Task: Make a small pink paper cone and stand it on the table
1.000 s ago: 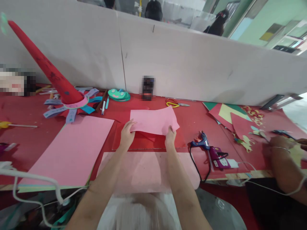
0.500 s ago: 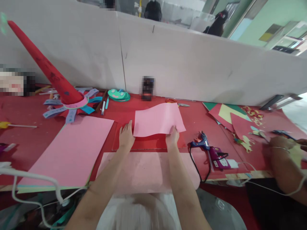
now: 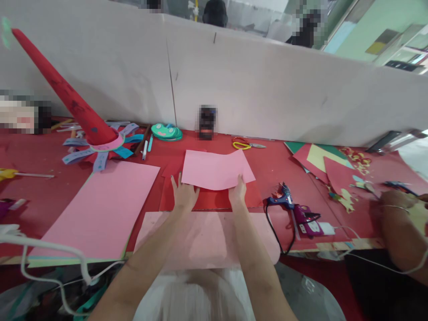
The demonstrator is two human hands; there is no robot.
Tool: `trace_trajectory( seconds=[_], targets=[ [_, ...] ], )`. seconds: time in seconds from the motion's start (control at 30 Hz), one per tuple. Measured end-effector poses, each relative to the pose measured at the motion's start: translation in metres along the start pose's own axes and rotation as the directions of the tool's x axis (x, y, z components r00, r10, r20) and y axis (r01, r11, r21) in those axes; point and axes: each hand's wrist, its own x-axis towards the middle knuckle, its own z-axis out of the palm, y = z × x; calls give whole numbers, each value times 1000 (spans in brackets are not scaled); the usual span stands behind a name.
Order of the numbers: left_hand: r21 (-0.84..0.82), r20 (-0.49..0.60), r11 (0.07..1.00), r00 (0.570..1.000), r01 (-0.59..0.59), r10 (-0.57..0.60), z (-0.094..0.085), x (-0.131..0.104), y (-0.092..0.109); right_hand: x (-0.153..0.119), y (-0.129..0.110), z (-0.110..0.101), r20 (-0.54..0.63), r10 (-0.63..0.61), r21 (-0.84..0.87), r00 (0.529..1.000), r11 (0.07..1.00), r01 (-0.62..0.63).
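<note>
A small pink paper sheet (image 3: pixel 214 168) lies slightly bowed over a red sheet (image 3: pixel 214 200) in front of me. My right hand (image 3: pixel 237 191) pinches its lower right edge, with the thumb on top and the other fingers mostly hidden. At the lower left edge, my left hand (image 3: pixel 184 194) rests with its fingers spread, some of them touching or just under the paper. Nearer to me, a larger pale pink sheet (image 3: pixel 207 240) lies beneath my forearms.
Left are a stack of pink sheets (image 3: pixel 100 205) and a red cone (image 3: pixel 80 107) with paper strips. Yellow-handled scissors (image 3: pixel 241 143) lie behind the paper. A blue glue gun (image 3: pixel 282 198) with a black cord sits right, near coloured scraps (image 3: pixel 317 162) and another person's hand (image 3: pixel 396 203).
The small pink sheet has come down lower and a little left, uncovering the scissors' handles. My left hand has shifted right, its fingers now spread. My right hand keeps its pinch.
</note>
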Motion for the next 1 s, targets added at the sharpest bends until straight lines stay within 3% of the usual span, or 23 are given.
trace_trajectory(
  seconds=[0.17, 0.27, 0.47, 0.63, 0.77, 0.83, 0.9, 1.0],
  targets=[
    [-6, 26, 997, 996, -83, 83, -4, -4, 7, 1, 2, 0, -21, -40, -57, 999, 998, 38],
    [-45, 47, 997, 997, -65, 68, 0, -6, 10, 2, 6, -3, 21, -60, -96, 998, 994, 62],
    [-79, 265, 996, 962, -44, 63, 13, 1, 7, 4, 11, -2, 67, -66, -97, 996, 993, 73],
    [-166, 208, 985, 974, -54, 89, 11, 5, 1, 3, 12, 1, 132, -48, -107, 990, 992, 62],
    [-296, 187, 955, 981, 10, 48, 6, 3, -1, -4, 10, 2, 71, -85, -278, 994, 955, 102],
    [-432, 155, 899, 988, 76, -10, 5, 4, -3, -10, 7, 3, 60, -132, -381, 989, 913, 145],
    [-610, 113, 772, 984, 180, -140, 5, 7, -6, -16, 5, 4, 96, -160, -420, 983, 888, 185],
    [-800, 119, 503, 909, 327, -400, 4, 14, -13, -22, 1, 6, 157, -161, -391, 974, 896, 211]
  ],
)
